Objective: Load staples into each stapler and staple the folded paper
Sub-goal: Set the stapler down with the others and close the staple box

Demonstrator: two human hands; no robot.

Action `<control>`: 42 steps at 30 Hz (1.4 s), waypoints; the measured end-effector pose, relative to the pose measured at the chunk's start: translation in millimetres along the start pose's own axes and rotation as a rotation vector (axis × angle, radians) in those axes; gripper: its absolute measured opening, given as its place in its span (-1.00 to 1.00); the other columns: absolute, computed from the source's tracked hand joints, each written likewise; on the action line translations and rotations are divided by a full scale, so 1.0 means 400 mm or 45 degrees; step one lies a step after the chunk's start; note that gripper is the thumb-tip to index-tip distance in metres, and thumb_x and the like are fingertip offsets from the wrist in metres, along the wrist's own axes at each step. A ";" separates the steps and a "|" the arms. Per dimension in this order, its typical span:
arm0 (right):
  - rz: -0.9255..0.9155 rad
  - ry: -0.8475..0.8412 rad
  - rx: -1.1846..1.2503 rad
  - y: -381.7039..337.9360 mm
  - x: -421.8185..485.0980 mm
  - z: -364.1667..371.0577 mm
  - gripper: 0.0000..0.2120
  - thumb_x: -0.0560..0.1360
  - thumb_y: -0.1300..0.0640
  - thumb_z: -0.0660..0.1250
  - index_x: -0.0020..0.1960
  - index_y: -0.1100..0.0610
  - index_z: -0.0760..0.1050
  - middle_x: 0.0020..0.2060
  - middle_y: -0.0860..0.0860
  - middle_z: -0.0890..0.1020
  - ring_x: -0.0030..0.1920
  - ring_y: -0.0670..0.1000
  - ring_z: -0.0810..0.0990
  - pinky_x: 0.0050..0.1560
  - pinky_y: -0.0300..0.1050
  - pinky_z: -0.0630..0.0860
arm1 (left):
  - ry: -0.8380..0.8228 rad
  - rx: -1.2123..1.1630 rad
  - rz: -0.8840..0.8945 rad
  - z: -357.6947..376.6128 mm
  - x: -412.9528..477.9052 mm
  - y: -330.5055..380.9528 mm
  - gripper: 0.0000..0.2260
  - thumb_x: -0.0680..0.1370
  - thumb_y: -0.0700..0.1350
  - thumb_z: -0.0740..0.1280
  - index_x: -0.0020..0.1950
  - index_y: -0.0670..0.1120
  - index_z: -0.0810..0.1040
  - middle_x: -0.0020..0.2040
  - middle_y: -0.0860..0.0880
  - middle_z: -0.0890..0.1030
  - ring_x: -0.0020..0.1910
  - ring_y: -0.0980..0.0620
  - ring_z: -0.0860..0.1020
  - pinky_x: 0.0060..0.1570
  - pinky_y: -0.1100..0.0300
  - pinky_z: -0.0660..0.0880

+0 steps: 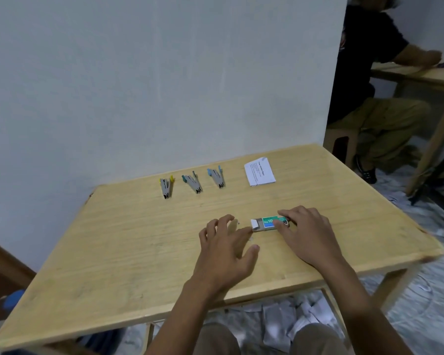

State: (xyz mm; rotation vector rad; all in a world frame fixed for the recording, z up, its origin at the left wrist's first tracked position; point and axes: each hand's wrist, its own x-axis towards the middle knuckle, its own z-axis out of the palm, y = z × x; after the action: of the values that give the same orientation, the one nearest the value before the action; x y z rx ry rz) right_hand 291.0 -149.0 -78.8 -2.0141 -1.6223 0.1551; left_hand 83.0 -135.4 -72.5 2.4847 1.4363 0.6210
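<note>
**Hands are working a staple box open while three staplers are waiting**

Head view: The right hand [305,231] is gripping the box [271,223] of staples, fingers curled over its far side and thumb on top, pinning it to the table [139,239]. The left hand [226,249] is lying relaxed with fingers spread, its index fingertip touching the tray [254,224], which is poking out of the box's left end.

The danger is sitting with that tray. Drawn too far or too fast, it could be leaving the sleeve altogether and spilling staples across the table or off the near edge. Too hard a pinch could be snapping a strip into short lengths that are awkward to load. The light box could also be skidding if the right hand's hold is too loose.

What the tray is holding is hard to tell. A grey patch is showing there, likely staples, but it is too small to be sure.

Well beyond the hands, the yellow stapler [166,187], teal stapler [194,183] and blue stapler [217,178] are lying in a row near the wall, handles splayed. Whether they are carrying staples cannot be told. The paper [260,172] is lying folded just right of the row, untouched.
</note>
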 end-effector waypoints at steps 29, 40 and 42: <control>-0.194 -0.131 -0.010 -0.004 -0.004 0.001 -0.60 0.57 -0.28 0.14 0.34 -0.23 0.47 0.15 -0.22 0.52 0.16 -0.15 0.35 0.16 -0.18 0.24 | 0.052 -0.166 -0.132 0.018 0.021 -0.014 -0.65 0.52 0.28 0.23 0.28 0.28 0.52 0.37 0.16 0.33 0.24 0.21 0.08 0.26 0.14 0.13; -0.255 -0.187 0.025 -0.005 -0.008 -0.001 -0.61 0.56 -0.29 0.15 0.33 -0.26 0.47 0.14 -0.25 0.50 0.13 -0.19 0.32 0.18 -0.17 0.28 | 0.038 -0.294 -0.262 0.019 0.032 -0.022 -0.68 0.45 0.32 0.32 0.15 0.31 0.60 0.33 0.20 0.35 0.20 0.19 0.08 0.27 0.09 0.21; -0.260 -0.188 0.031 -0.004 -0.007 0.000 -0.61 0.56 -0.29 0.15 0.33 -0.27 0.47 0.13 -0.25 0.50 0.14 -0.18 0.34 0.20 -0.14 0.29 | 0.012 -0.309 -0.280 0.020 0.036 -0.023 -0.68 0.44 0.34 0.33 0.14 0.32 0.60 0.34 0.21 0.34 0.21 0.19 0.08 0.26 0.11 0.19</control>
State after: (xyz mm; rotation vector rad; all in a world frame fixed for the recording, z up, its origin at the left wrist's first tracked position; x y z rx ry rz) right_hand 288.7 -151.5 -78.9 -1.8427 -1.8971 0.2514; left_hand 85.8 -118.2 -79.3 2.1086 1.5105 0.7152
